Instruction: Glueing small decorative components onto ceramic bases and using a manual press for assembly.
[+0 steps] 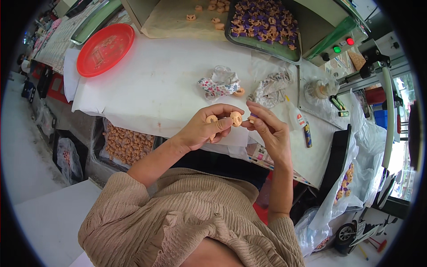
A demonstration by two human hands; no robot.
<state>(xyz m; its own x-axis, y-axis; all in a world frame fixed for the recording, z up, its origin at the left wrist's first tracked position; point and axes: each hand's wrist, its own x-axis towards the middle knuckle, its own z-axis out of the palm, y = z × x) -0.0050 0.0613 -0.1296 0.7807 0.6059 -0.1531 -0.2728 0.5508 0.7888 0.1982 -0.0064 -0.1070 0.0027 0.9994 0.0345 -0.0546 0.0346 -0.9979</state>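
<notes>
Here — orange piece in left hand

Small toy workshop, tray of parts, machine, worktable

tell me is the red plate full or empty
Nearly empty: the red plate shows mostly bare red surface, with only faint scattered bits on it.

A: What did the left hand and the right hand hold?

B: Small orange pieces of smooth, matt plastic.

A: And the worktop?

B: It was covered in white, matt sheeting. At its far left corner lay a glossy red plastic plate; near the middle lay crinkled clear plastic bags. The sleeves were ribbed beige cloth.
</notes>
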